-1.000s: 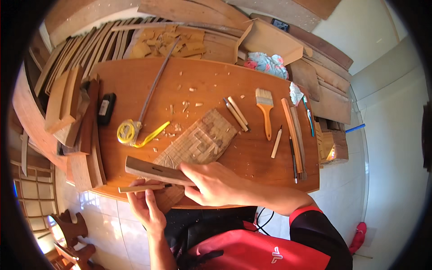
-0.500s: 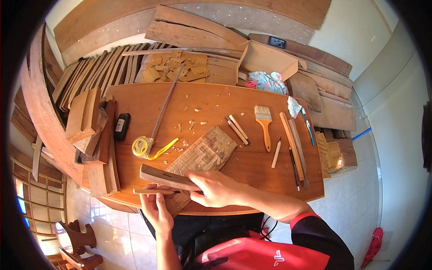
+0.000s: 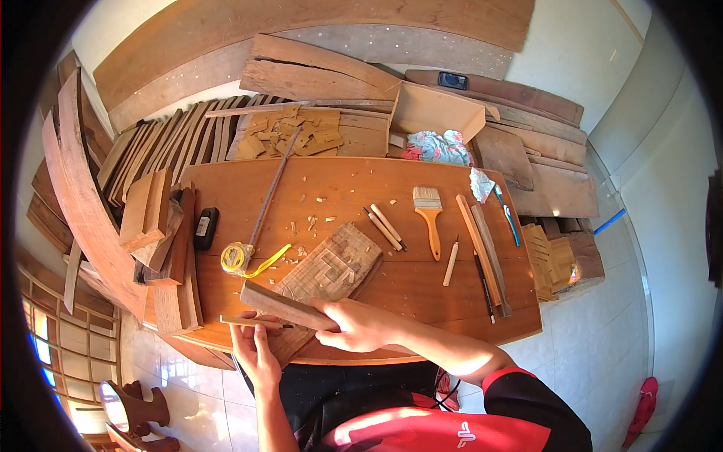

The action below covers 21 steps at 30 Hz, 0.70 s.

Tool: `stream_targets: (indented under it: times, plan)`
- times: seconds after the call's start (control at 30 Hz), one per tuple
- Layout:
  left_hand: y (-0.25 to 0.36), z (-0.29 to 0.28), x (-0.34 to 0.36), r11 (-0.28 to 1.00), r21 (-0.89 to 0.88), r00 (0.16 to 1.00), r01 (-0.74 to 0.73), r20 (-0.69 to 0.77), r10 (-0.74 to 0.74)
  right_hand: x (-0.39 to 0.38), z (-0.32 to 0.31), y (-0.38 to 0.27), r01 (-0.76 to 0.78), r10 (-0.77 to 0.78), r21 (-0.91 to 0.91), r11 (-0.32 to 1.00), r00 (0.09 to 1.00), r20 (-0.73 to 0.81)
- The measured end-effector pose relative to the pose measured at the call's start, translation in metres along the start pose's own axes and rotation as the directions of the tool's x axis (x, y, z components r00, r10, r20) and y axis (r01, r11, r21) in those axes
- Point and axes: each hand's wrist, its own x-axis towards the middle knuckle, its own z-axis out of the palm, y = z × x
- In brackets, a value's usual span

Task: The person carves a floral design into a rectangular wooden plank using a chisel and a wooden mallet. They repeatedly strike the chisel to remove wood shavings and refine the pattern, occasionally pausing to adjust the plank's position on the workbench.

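My left hand (image 3: 256,350) grips a slim light-wood carving tool (image 3: 237,321), held level with its dark tip pointing right. My right hand (image 3: 354,328) is closed on a thick greyish-brown wooden bar (image 3: 279,301), just above that tool. Beneath both hands lies a carved wooden board (image 3: 335,256), set diagonally on the table (image 3: 384,181), with blocky recessed shapes and wood chips round it. Right of the board are more slim carving tools (image 3: 382,226), a flat paintbrush (image 3: 428,226), long wood strips (image 3: 478,241) and a black pencil-like stick (image 3: 483,290).
A yellow tape measure (image 3: 236,258), black object (image 3: 205,226) and stacked wood blocks (image 3: 147,211) are on the left. Behind are leaning planks (image 3: 173,143), wooden scraps (image 3: 271,132), an open cardboard box (image 3: 437,105) with cloth (image 3: 440,147), and a phone (image 3: 453,80).
The head view has tilted, so the table and planks sit lower in the picture. Both hands keep their holds, with little visible movement against the board.
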Motion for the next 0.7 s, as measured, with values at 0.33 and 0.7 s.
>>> stream_targets:
  times: [0.33,0.7]
  plan:
    - [-0.002,-0.002,-0.001,1.000,0.006,1.000,0.004,-0.016,-0.004,0.001,0.010,0.007,-0.110,0.116,0.368,0.923,0.993,0.006]
    - [0.002,-0.002,-0.003,1.000,0.022,0.996,-0.005,-0.088,0.007,0.001,0.009,-0.005,-0.129,0.144,0.420,0.898,0.990,-0.005]
